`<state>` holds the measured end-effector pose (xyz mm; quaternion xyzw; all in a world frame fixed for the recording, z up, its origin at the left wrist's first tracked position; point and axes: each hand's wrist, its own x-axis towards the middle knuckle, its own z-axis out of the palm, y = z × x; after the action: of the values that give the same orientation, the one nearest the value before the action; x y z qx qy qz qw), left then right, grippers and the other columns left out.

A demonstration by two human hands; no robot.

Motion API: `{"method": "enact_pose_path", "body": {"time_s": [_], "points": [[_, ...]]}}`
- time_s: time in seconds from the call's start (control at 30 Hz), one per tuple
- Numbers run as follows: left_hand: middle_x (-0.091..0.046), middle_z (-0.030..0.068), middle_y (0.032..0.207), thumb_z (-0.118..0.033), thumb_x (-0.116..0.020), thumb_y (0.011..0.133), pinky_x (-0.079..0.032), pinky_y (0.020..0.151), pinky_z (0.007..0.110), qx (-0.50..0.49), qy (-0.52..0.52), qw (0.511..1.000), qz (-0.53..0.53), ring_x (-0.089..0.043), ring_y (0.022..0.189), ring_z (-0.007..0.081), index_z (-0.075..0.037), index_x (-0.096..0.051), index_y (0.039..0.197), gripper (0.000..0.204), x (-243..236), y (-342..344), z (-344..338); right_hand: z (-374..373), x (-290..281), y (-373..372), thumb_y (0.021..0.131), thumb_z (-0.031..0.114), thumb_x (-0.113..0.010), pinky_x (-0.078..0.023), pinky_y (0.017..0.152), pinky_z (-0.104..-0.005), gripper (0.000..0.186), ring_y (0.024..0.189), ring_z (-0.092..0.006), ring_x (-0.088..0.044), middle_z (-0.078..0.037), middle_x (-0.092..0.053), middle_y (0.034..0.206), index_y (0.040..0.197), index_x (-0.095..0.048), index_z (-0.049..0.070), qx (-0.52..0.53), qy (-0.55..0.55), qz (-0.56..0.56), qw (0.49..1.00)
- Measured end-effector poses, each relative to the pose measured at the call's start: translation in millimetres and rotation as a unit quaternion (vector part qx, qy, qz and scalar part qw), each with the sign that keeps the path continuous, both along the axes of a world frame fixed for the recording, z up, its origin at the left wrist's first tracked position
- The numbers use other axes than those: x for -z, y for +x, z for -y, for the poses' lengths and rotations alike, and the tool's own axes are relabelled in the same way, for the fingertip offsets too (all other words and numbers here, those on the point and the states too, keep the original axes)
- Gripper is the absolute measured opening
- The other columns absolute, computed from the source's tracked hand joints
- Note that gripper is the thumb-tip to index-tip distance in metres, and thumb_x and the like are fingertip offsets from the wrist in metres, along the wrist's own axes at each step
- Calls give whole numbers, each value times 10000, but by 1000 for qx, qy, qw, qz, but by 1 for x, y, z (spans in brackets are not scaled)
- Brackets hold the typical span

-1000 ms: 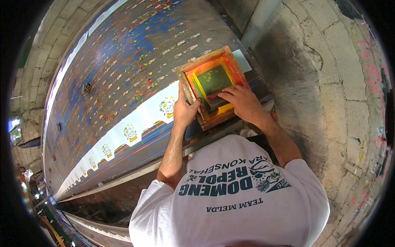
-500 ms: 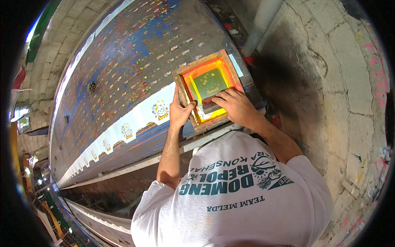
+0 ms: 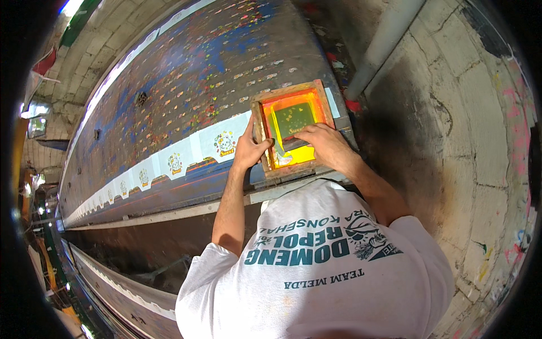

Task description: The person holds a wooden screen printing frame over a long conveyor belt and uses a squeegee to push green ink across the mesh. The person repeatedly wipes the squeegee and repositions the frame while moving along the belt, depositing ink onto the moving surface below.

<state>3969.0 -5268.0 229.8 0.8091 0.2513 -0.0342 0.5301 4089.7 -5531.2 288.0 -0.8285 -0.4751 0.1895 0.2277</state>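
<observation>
A wooden-framed printing screen lies over the near right end of a long dark table. Its inner edges are orange and yellow, and its mesh is dark green with a small design. My left hand grips the screen's left rail, thumb on top and fingers along the outer side. Inside the frame, my right hand is closed on a dark squeegee, mostly hidden by the fingers. Bright yellow ink shows on the near side of the squeegee.
White sheets with a colourful printed design run in a row along the near edge of the paint-spotted table. A grey pipe and a rough block wall stand at the right. Another long table is at lower left.
The squeegee and my right hand have shifted slightly away from me within the frame, and more yellow shows behind them. My left hand keeps its grip. The whole view has turned a little.
</observation>
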Motion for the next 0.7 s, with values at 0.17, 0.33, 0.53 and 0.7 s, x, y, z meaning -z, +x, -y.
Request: {"method": "enact_pose_path", "body": {"time_s": [0.17,0.33,0.53,0.7], "points": [[-822,202,843,-385,-806,902,-638,628,405,42,95,993,-59,-766,600,277,-68,-189,1835,1162,3,0,-6,0,3,2,901,-104,-680,-538,1166,-482,550,1311,-387,-673,-149,-743,1354,1419,-744,66,14,23,3,1000],[-807,261,841,-408,-792,900,-637,691,444,47,73,993,-79,-803,699,335,-43,-176,1831,1175,-1,-1,-7,-9,9,15,888,-109,-699,-546,1142,-487,531,1284,-395,-690,-166,-754,1335,1395,-749,39,25,68,9,997],[-819,288,919,-391,-801,902,-641,728,446,45,77,995,-47,-814,748,355,-43,-180,1831,1170,10,-1,-10,-49,29,41,896,-100,-725,-536,1160,-502,509,1323,-411,-680,-190,-744,1392,1392,-747,15,49,130,14,990],[-824,259,920,-396,-792,924,-648,707,422,52,69,996,-16,-808,726,326,-60,-163,1837,1158,12,-3,-10,-79,39,56,907,-66,-754,-518,1207,-500,539,1389,-380,-659,-163,-727,1452,1432,-746,56,53,120,38,991]]}}
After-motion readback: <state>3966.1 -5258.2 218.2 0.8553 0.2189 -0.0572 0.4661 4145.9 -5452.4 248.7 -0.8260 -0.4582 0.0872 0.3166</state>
